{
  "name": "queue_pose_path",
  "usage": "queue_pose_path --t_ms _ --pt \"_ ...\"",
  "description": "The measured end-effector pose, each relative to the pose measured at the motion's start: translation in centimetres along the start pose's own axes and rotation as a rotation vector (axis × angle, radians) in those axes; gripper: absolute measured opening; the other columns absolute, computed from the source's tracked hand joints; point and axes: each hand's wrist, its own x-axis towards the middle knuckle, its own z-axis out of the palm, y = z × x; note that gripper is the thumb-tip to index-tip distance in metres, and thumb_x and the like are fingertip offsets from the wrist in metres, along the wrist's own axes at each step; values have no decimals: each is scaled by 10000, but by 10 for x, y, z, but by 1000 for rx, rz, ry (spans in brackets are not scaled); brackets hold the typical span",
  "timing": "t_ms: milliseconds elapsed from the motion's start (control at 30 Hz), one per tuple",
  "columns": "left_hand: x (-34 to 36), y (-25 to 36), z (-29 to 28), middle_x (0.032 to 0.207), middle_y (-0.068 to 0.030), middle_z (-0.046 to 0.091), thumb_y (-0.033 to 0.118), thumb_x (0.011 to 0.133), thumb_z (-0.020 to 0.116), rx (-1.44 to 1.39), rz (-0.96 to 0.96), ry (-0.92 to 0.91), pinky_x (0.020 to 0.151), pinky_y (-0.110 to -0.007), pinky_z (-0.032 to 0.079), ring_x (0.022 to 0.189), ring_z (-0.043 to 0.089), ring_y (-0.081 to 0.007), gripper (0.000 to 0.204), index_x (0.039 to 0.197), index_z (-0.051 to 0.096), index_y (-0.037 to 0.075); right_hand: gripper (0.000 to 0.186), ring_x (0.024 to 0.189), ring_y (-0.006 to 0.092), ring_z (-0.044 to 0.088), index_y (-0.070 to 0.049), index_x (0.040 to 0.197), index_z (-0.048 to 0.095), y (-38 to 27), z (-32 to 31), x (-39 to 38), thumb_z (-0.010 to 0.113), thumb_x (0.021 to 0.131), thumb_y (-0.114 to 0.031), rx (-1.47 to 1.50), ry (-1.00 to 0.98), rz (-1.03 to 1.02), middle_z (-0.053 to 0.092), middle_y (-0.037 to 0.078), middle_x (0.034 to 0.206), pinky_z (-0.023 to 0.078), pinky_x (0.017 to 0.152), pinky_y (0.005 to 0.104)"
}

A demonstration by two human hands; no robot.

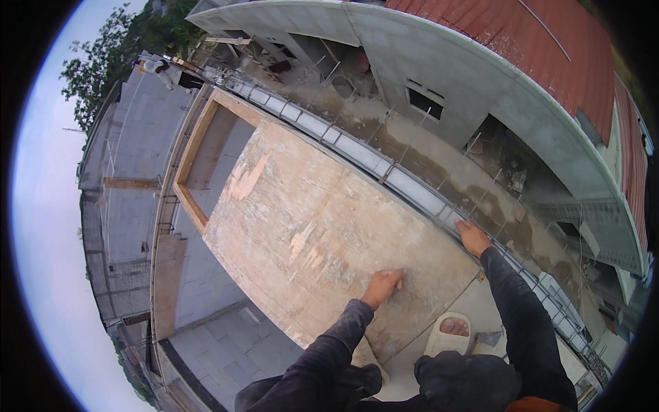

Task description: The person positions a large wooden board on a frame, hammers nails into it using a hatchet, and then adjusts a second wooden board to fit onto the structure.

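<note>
A worn plywood sheet (302,213) lies like a platform in front of me, its surface scuffed and peeling. Over its near part is my left hand (384,287), closed with the fingers curled; whatever it holds, if anything, is hidden. At the sheet's right edge, my right hand (472,237) is closed beside the block wall top (343,144) and its thin steel bars. The undersides of its fingers are hidden, so a grip cannot be made out. My feet in cream sandals (449,334) are at the sheet's near end.
A timber frame (199,147) borders an opening beyond the sheet. On the left there is a drop to a block-walled space (226,343). Upright rods line the right wall above a lower alley (425,158). Another person (171,72) is at the far left, near the wall's end.
</note>
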Motion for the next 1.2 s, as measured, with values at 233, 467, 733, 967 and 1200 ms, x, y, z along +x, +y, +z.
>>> queue_pose_path --t_ms 233,467,733,967,1200 --pt "-1 -4 1 552 54 457 412 966 677 1 48 9 496 -286 270 505 400 -83 452 631 620 114 725 1406 426 497 -30 1424 603 -19 -8 -18 365 1044 -600 36 6 39 560 273 1481 356 1173 459" --pt "2 -11 0 547 53 461 414 972 677 -33 16 -3 491 -284 281 498 407 -83 462 629 621 110 757 1550 403 302 2 1475 550 -1 6 -4 378 1049 -600 -49 38 -10 486 261 1561 247 1262 445" --pt "-3 12 -3 576 31 519 386 943 681 -3 54 5 549 -295 347 552 462 -103 440 625 642 85 739 1553 393 302 13 1493 529 5 2 5 362 1063 -563 -72 -11 -23 454 249 1592 241 1269 441" --pt "-3 -2 0 532 60 455 362 954 679 -96 -15 2 468 -285 258 467 380 -67 446 595 577 118 342 1303 395 587 12 1140 692 16 12 18 446 1013 -188 -525 -65 -335 639 229 1359 476 1108 484" --pt "-4 6 1 519 50 446 365 954 683 -73 -27 12 448 -287 243 446 380 -73 443 603 581 114 520 1427 404 488 -7 1455 557 30 -2 -31 392 1097 -346 14 129 -190 536 255 1516 379 1196 438"
